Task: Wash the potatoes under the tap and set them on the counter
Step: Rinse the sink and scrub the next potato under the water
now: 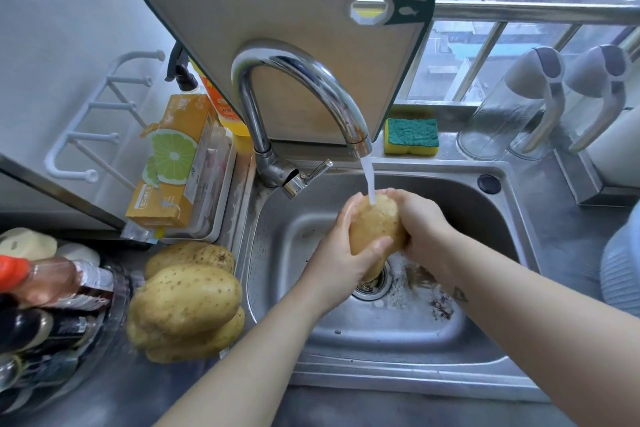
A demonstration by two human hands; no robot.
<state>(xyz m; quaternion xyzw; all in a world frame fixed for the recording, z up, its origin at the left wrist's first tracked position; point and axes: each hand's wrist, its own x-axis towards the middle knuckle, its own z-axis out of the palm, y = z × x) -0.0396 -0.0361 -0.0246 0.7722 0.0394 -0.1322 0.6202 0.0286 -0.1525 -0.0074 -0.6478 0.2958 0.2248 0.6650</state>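
The steel sink (485,350) fills the lower centre. Washed-or-waiting potatoes (187,302) pile on the counter at lower left. Mid-frame, left hand (341,260) and right hand (420,224) wrap one potato (375,224), tilting it into the tap's (294,80) stream.

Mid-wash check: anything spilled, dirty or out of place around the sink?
Nothing is spilled or knocked over. One oddity: brown specks and stains on the sink floor right of the drain, likely dirt off the potato that the left hand and right hand hold under the running tap.
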